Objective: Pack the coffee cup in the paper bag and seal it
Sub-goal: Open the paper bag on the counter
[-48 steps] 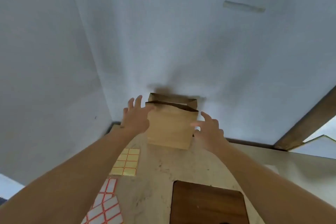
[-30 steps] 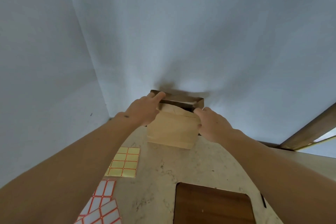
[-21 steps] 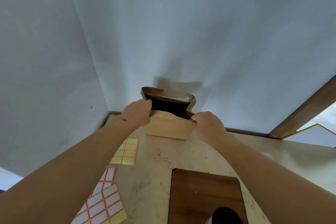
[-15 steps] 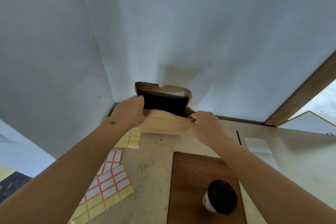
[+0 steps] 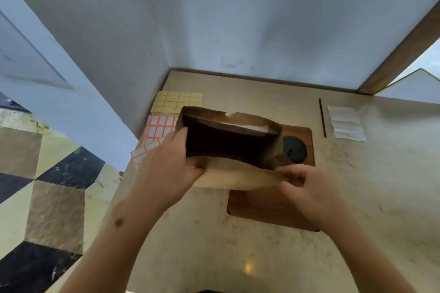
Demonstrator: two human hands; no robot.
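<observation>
The brown paper bag hangs above the counter with its mouth spread wide and its inside dark. My left hand grips the near left corner of its rim, thumb inside the opening. My right hand pinches the near right corner of the rim. The coffee cup, seen from above as a black lid, stands on the wooden board just behind and right of the bag, partly hidden by it.
Sticker sheets lie at the counter's left: a yellow one and a red-edged white one. A thin black stick and folded white napkins lie at the right. Walls close the back and left; patterned floor shows left of the counter.
My hands took hold of the bag's rim, pulled its mouth open and drew it toward me, off the back wall and over the board. The view tilted down, showing the cup.
</observation>
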